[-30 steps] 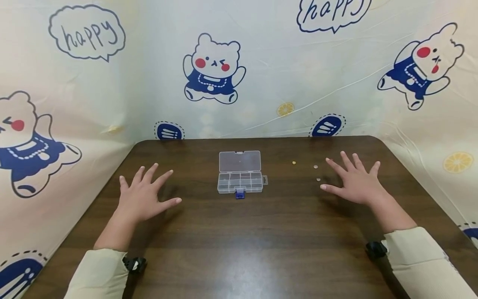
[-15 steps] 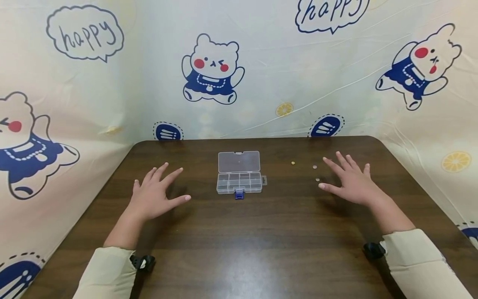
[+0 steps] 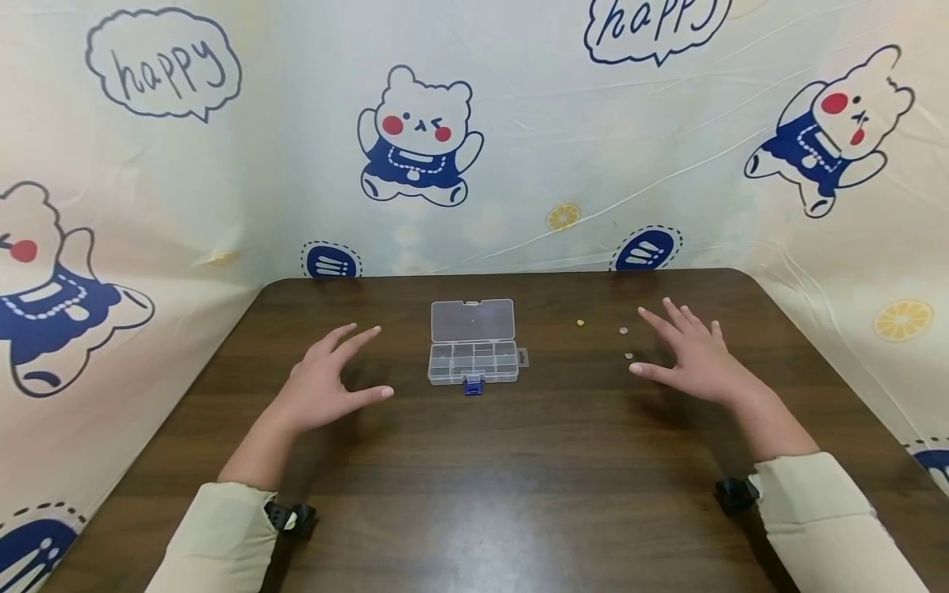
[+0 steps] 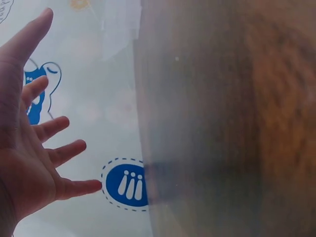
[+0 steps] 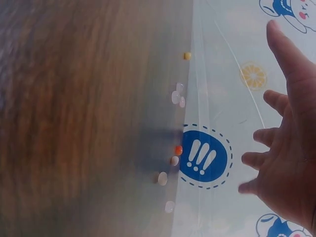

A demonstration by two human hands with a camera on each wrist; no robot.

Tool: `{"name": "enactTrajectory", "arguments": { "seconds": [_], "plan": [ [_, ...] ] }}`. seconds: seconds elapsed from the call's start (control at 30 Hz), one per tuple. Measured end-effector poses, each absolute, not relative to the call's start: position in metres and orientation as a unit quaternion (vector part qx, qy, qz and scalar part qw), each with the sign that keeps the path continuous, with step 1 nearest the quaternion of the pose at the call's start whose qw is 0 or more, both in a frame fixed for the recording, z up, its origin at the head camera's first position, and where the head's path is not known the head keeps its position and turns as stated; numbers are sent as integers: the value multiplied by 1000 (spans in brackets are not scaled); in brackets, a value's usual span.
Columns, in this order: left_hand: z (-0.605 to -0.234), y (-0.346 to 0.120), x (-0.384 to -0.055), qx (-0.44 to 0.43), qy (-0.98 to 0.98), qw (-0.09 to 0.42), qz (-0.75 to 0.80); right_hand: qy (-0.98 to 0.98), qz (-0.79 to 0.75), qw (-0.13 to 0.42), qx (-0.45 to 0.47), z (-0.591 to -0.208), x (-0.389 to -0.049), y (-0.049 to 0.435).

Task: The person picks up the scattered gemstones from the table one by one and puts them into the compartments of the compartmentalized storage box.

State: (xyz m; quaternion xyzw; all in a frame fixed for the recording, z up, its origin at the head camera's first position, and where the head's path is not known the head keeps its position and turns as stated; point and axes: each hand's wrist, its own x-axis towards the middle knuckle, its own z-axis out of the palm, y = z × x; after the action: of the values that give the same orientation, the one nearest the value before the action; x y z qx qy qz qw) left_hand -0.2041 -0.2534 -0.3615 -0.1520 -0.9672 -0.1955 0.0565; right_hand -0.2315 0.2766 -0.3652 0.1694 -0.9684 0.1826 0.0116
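My left hand (image 3: 320, 389) hovers over the table left of a clear plastic compartment box (image 3: 473, 362), thumb and fingers spread and holding nothing. The box's lid (image 3: 472, 320) is raised toward the back; a blue latch (image 3: 473, 385) sits at its front. My right hand (image 3: 697, 362) hangs with spread fingers at the right, near small pebble-like pieces. Between it and the box lie a yellow piece (image 3: 581, 323) and two pale pieces (image 3: 623, 330). In the right wrist view more show, including an orange piece (image 5: 178, 150) and several pinkish-white ones (image 5: 162, 178); in the head view my right hand hides some.
The dark wooden table (image 3: 474, 469) has rounded far corners. A printed cloth (image 3: 519, 165) with bears and "happy" bubbles hangs behind and at both sides. Each wrist wears a black strapped device (image 3: 292, 519) at the sleeve cuff.
My left hand has moved right, toward the box, and turned so its outer fingers are less visible. My right hand has shifted slightly left, its fingers a little closer together. Box and pieces stay put.
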Motion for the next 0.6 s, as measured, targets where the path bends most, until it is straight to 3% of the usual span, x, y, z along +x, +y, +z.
{"name": "enactTrajectory", "arguments": {
  "seconds": [0.6],
  "plan": [
    [-373,-234,-220,-199,-918,28,-341,-929,283,17,240,-372,-237,283]
  ]
}}
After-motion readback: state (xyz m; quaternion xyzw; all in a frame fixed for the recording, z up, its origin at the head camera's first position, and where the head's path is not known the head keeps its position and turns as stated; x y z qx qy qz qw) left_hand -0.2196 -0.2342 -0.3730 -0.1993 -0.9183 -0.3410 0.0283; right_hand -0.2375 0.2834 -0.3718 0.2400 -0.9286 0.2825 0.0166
